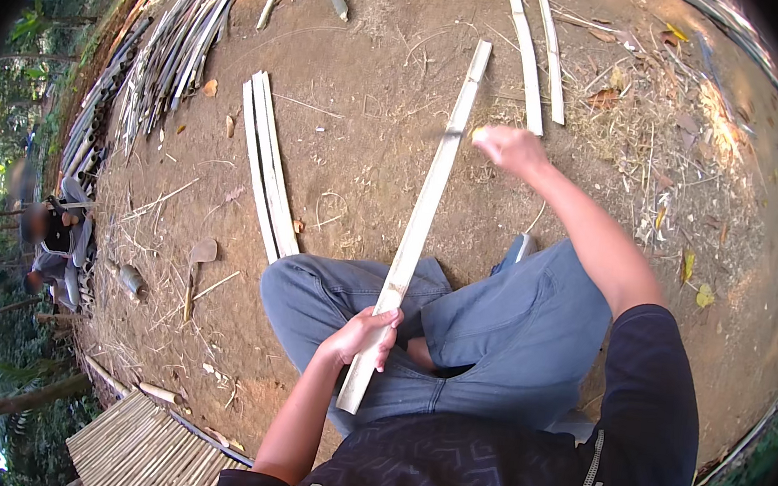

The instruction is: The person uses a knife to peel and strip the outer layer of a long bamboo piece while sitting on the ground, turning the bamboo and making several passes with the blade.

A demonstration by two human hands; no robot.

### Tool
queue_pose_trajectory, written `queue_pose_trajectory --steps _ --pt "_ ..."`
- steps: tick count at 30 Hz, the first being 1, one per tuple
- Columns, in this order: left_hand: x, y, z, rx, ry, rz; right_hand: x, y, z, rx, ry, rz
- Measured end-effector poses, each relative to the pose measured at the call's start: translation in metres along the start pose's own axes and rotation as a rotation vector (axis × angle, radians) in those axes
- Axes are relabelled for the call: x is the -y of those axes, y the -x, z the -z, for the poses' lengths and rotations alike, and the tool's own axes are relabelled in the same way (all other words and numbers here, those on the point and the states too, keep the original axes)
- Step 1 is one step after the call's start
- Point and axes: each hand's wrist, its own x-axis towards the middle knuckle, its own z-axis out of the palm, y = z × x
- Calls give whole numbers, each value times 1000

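Left hand (pixel 365 336) clasps an already split bamboo strip (pixel 427 200), nodes (pixel 395 288) remaining; right hand (pixel 510 149) grips a blurred knife (pixel 453 134).

Smooth wooden strip (pixel 419 227), cloth trousers (pixel 513 321), rough soil (pixel 376 82)

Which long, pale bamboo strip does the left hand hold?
The long pale bamboo strip above the grey trousers, gripped near its lower end by the left hand; the other strips lie on brown earth.

Right hand (pixel 510 150) blurred — dark tool (pixel 450 134) smeared, shape unclear.
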Motion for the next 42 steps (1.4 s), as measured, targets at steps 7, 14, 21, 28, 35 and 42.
queue_pose_trajectory --steps 7,14,21,28,35,42 --pt "4 0 1 -26 -14 -13 5 -8 0 119 -11 -340" --pt "1 -7 -3 -10 -44 -32 -1 -6 -1 56 47 -281" --pt "4 -7 -1 -6 -91 -29 0 1 -2 146 -408 -972" --pt "9 -3 0 -12 -139 -54 11 10 53 189 -1654 -1459" --pt "9 -8 -6 -30 -166 -173 35 53 57 -234 -856 -1439" --pt "7 -32 -19 -136 -297 -189 52 99 52 -202 -432 -1113"
